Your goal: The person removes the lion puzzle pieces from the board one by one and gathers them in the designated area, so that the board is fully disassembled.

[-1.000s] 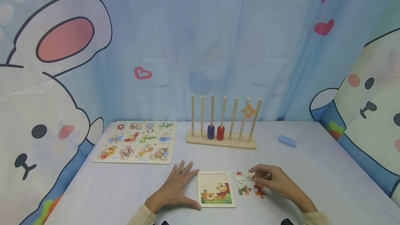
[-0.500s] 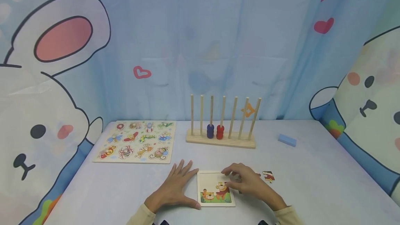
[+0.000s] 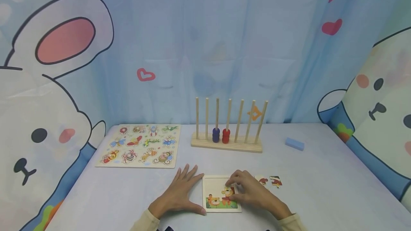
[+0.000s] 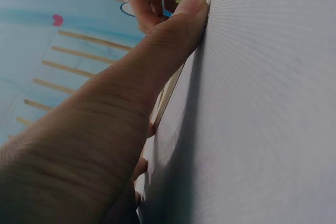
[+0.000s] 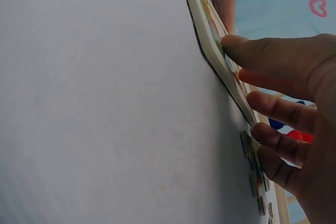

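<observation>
Across the top of my head view hangs a pale blue curtain [image 3: 205, 27], printed with white cartoon animals and red hearts. Below it the white worktop [image 3: 80, 202] runs down to the botted edge of frame. A board of insect pictures [image 3: 141, 147] lies centre left; a wooden peg stand [image 3: 228, 146] stands at centre. At lower centre, the left grip [image 3: 181, 195] has its fingers apart along the left side of the puzzle tray [image 3: 213, 186]. The right grip [image 3: 248, 190] is curled over the tray's right side; I cannot tell whether it clamps anything. A blue block [image 3: 294, 144] lies at right. Under the right fingertips is a lion piece [image 3: 228, 191]; loose pieces [image 3: 275, 181] lie right of the tray. I judge the step to be seating a piece; next calls for lining it up and pressing gently, tray braced.
</observation>
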{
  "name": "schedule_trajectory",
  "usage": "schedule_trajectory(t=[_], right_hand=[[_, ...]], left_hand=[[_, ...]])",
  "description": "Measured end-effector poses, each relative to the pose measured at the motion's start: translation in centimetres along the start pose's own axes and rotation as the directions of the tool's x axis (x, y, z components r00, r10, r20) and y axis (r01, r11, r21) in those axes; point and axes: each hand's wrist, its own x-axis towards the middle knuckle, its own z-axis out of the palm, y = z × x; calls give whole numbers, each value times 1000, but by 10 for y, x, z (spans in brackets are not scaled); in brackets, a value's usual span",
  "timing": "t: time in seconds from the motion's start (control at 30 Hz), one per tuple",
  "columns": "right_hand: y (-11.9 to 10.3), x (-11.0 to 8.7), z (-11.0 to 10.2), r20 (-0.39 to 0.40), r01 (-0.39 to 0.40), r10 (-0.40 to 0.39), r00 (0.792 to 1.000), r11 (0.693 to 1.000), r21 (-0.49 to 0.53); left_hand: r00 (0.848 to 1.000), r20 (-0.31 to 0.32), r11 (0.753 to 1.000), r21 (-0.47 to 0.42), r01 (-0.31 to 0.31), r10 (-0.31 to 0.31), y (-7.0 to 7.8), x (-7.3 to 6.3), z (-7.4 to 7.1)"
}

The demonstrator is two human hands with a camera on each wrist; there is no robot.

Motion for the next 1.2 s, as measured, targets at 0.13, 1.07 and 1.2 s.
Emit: schedule_trajectory(t=[0.13,1.07,1.2], right_hand=[[-1,-1,1,7,-3,3,1000,1000,15],[-4,-2,1,18,-10,10,1000,999,32],[-4,-2,-1,26,-2,1,1000,1000,27]], left_hand=[[1000,5,1000,-13,11,-11,1,-1,0],[1000,4,1000,-18,17,-17,-1,-1,3],[1000,3,1000,-19,14,-14,-1,0,2]])
